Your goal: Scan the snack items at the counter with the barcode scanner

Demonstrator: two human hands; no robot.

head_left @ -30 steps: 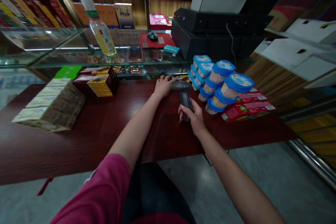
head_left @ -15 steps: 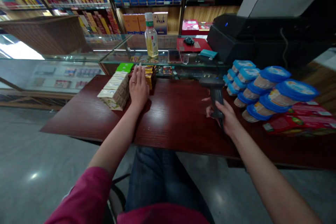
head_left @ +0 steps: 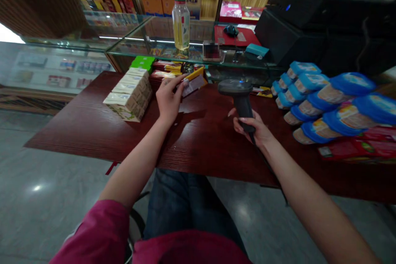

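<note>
My left hand (head_left: 169,98) pinches a small yellow-edged packet (head_left: 195,81), tilted above the dark wooden counter (head_left: 198,136). Close behind that hand lie stacked red and yellow packets (head_left: 167,67). Left of them stand a row of cream-coloured cartons (head_left: 128,94) and a bright green pack (head_left: 143,62). A black handheld barcode scanner (head_left: 243,103) is in my right hand (head_left: 255,130), its fingers wrapped round the handle and its head facing left towards the packet. The scanner's cable runs down along my right forearm.
Stacked blue-lidded tubs (head_left: 332,105) stand on the right, beside red boxes (head_left: 355,148). A bottle (head_left: 181,16) stands on the glass display case (head_left: 130,43). Behind the tubs is black equipment (head_left: 309,29). One yellow packet (head_left: 262,91) lies near the small tubs.
My left hand, formerly laid over the stacked packets, now holds one packet lifted to the right. The scanner in my right hand has come a little left. The view has tipped downward.
</note>
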